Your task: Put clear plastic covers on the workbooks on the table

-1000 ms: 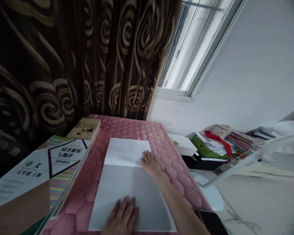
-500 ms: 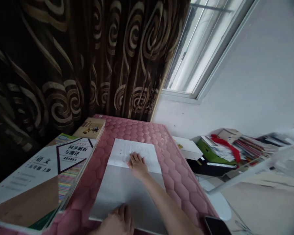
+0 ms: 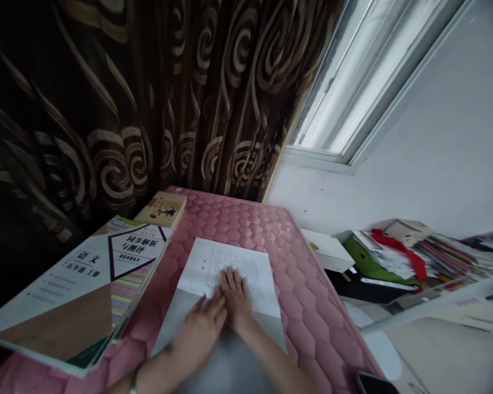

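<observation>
A sheet or thin booklet [image 3: 197,254] lies on the pink quilted surface, its far part white with printed text and its near part plain grey, with a fold line between. My right hand [image 3: 235,298] rests flat on the printed part, fingers stretched out. Just left of it, my left hand [image 3: 203,323] lies over the fold with its fingers extended, slightly blurred, its fingertips close against the right hand. Neither hand grips anything. My forearms cover much of the grey part.
At the left lies a stack of workbooks [image 3: 66,306], with a tan book [image 3: 164,210] behind it. A dark phone [image 3: 376,383] sits at the front right edge. Beyond the right edge are a white box [image 3: 326,249] and piled papers [image 3: 443,251]. A patterned curtain [image 3: 213,98] hangs behind.
My left hand has moved forward from the near edge of the paper to the fold, beside the right hand, and its fingers have straightened. My right hand stays on the printed part. The view has shifted slightly.
</observation>
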A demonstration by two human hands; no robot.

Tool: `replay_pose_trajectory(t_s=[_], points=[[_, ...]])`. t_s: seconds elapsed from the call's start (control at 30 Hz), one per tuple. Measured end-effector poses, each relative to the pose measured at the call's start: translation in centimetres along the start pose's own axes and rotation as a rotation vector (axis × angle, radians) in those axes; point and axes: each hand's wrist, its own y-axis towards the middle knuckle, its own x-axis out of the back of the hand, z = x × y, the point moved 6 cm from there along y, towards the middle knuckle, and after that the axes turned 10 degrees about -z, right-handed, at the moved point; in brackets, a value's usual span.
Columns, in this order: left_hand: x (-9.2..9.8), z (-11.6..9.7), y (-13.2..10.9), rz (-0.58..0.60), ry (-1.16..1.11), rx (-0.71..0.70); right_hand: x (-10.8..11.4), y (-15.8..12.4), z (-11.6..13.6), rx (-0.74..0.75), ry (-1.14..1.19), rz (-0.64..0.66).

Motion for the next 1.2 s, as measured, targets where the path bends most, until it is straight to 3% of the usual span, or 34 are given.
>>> replay_pose_trajectory(t_s=[0.1,0.17,0.37,0.5,0.67,0.77,0.93,1.1,1.2], points=[[-0.8,3.8,4.3,0.051,0.072,0.288,0.1,0.0,-0.1,0.027,0.016,-0.04],[-1.6,5.5,5.3,0.117,0.081,0.408,0.2,0.1,-0.5,0.031,0.011,-0.061],[-3.3,7.4,4.2,0.173,0.112,0.53,0.1,0.4,-2.4,-0.015,-0.024,-0.072],[-4.2,7.3,5.5,0.16,0.167,0.601,-0.1,0.5,-2.5,0.007,-0.026,-0.093],[-5.6,7.1,10.2,0.109,0.054,0.431,-0.4,0.5,-2.4,0.027,0.006,-0.109],[-6.1,8.5,12.0,0.098,0.01,0.381,-0.3,0.4,-2.6,0.011,0.038,-0.118],[-6.5,10.6,12.4,0.064,0.034,0.394,0.6,1.9,-2.4,-0.053,0.09,-0.062],[-6.9,10.6,12.0,0.102,0.033,0.358,2.0,7.3,-0.2,-0.02,0.143,-0.126],[-6.9,10.5,12.0,0.093,0.028,0.341,1.6,9.7,0.5,0.012,0.184,-0.113]])
